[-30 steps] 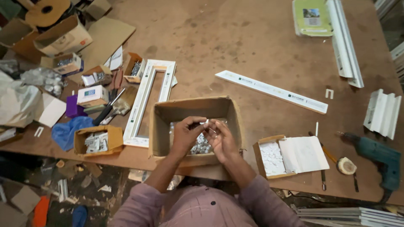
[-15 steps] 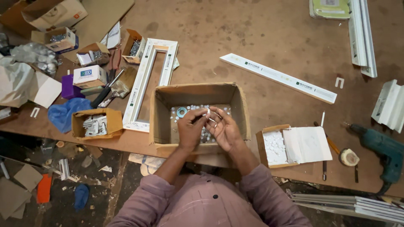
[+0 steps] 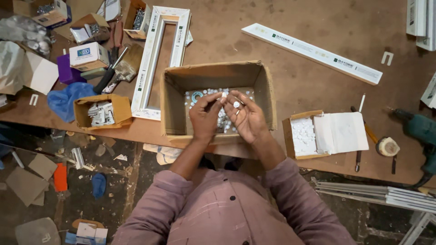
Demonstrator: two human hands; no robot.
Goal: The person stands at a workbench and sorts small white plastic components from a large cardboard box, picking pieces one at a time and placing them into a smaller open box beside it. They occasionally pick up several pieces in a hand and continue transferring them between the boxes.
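A small white round plastic cap (image 3: 236,104) rests on the cupped, open palm of the right hand (image 3: 247,119), above the open brown cardboard box (image 3: 261,90) of similar white pieces. At its nine o'clock, the left hand (image 3: 205,117) pinches another tiny white piece (image 3: 223,95) between closed fingertips.

You're looking at even, soft overhead light, fairly bright on the tabletop (image 3: 295,90). Shadows stay faint; the inner walls of the cardboard box (image 3: 218,77) go darker. No glare. Floor (image 3: 68,190) near left is dimmer. Focus sharp at centre, w/ slight wide-angle bend twd the far corners.
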